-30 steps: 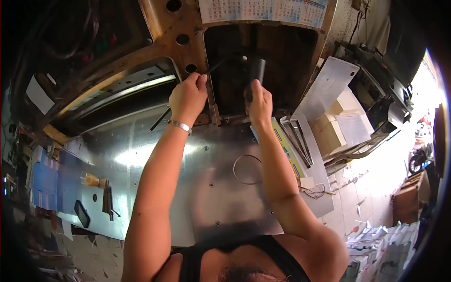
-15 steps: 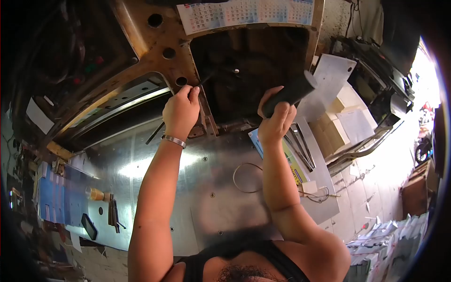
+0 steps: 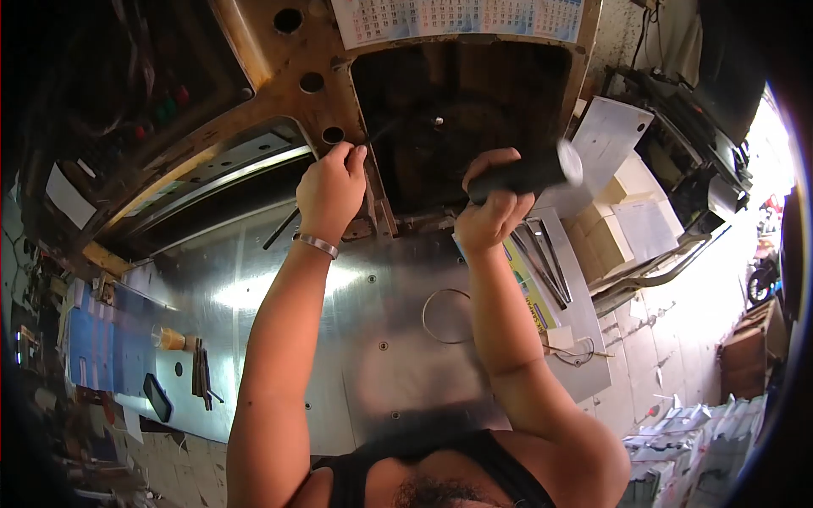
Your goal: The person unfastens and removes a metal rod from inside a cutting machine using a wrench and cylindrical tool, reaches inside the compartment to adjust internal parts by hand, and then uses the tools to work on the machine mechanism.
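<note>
Glare at right, dark corners, curved edges.

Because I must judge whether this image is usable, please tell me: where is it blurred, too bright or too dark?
Head view: motion blur on the dark cylinder in the right hand; glare on the metal table; doorway washed out; opening's inside nearly black; edges curved.

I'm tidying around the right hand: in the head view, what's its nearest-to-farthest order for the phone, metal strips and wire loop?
From the right hand:
1. Metal strips, right side
2. Wire loop, mid-table
3. Phone, far left
</note>
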A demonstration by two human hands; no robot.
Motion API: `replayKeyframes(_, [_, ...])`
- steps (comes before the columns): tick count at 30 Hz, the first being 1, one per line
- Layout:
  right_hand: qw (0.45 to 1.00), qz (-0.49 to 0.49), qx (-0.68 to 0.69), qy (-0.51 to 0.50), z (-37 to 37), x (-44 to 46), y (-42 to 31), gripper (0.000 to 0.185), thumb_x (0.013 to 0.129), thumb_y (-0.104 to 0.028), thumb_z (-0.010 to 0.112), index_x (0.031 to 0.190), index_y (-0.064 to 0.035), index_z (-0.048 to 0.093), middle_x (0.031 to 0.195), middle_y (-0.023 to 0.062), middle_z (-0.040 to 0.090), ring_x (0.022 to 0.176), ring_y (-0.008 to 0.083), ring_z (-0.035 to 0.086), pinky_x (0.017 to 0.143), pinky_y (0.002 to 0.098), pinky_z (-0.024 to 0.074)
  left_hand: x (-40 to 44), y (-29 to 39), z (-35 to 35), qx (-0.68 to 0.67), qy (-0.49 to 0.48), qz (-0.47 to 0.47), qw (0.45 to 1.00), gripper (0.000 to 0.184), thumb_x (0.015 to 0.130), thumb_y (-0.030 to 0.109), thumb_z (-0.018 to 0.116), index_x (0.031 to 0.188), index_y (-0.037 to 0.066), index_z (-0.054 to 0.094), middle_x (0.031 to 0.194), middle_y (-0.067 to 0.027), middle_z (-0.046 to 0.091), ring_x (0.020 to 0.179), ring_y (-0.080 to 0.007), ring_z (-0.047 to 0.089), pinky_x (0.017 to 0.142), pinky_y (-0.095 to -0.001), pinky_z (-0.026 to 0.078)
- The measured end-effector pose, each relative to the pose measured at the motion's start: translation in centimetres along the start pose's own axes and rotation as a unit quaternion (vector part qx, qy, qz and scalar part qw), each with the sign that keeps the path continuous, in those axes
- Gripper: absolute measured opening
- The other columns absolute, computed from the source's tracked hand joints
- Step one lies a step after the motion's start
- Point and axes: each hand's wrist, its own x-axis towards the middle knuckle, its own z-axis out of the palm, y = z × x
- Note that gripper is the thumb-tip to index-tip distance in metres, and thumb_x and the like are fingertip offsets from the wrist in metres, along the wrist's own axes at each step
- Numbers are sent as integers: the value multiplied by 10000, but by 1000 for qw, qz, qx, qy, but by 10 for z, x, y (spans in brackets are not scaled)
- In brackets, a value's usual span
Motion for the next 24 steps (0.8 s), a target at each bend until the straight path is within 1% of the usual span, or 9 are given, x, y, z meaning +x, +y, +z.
replayKeyframes(2, [993,52,-100,-39,-2,-9,9,429,1025,-403,584,813,-34,636,701,-6,554,635,95,474,585,277,375,1,2,-4,2,0,8,1000,335,1041,408,551,997,116,709,838,-187,726,826,-445,691,695,-527,535])
replayKeyframes(4, [925,307,-180,-133,-15,-12,34,457,1031,-419,579,767,-48,618,649,-19,523,597,90,469,558,280,365,-1,4,-5,3,13,22,1000,341,1043,413,545,996,117,709,849,-187,729,832,-445,691,697,-529,535])
replayKeyframes(6, [926,341,-128,-100,-27,-12,41,485,1045,-438,570,749,-56,610,634,-29,500,580,71,457,537,272,343,-7,4,-8,16,-26,3,1000,337,1040,415,545,991,126,710,836,-187,730,834,-441,696,702,-532,540])
replayKeyframes(8, [952,289,-77,-65,-29,-9,27,521,1064,-469,544,765,-52,628,627,-35,502,571,53,454,527,251,332,1,-3,1,0,1,23,1000,325,1030,416,559,974,135,711,807,-180,730,816,-431,706,698,-533,551])
replayKeyframes(11, [981,188,17,-53,-29,-2,0,549,1051,-533,544,847,-34,644,683,-12,550,588,50,454,536,242,336,0,-1,0,8,-4,2,1000,350,1033,434,557,971,124,706,809,-180,731,815,-428,707,695,-531,550])
replayKeyframes(12, [985,166,20,-35,-28,1,-5,558,1041,-546,553,857,-26,637,729,8,578,624,64,455,562,248,339,1,0,0,10,-3,2,1000,353,1034,436,557,971,122,706,810,-180,731,814,-427,708,694,-529,549])
replayKeyframes(14, [990,128,5,-66,-34,10,-17,568,1029,-560,567,851,-24,625,746,21,584,653,79,449,585,259,340,-2,0,1,20,10,14,1000,348,1043,425,550,977,119,701,795,-178,723,797,-431,700,674,-527,542])
replayKeyframes(17, [993,88,3,-73,-42,22,-27,569,1022,-559,581,843,-20,611,729,22,565,653,87,438,591,265,336,3,1,0,5,6,65,998,337,1056,405,537,965,113,679,785,-181,712,776,-442,686,661,-537,535])
replayKeyframes(24, [995,86,27,-42,-53,31,-23,585,1031,-563,572,861,-6,619,711,7,543,641,77,435,578,261,342,28,33,10,9,-64,138,988,344,1060,387,537,928,98,670,773,-188,697,793,-444,680,649,-524,517])
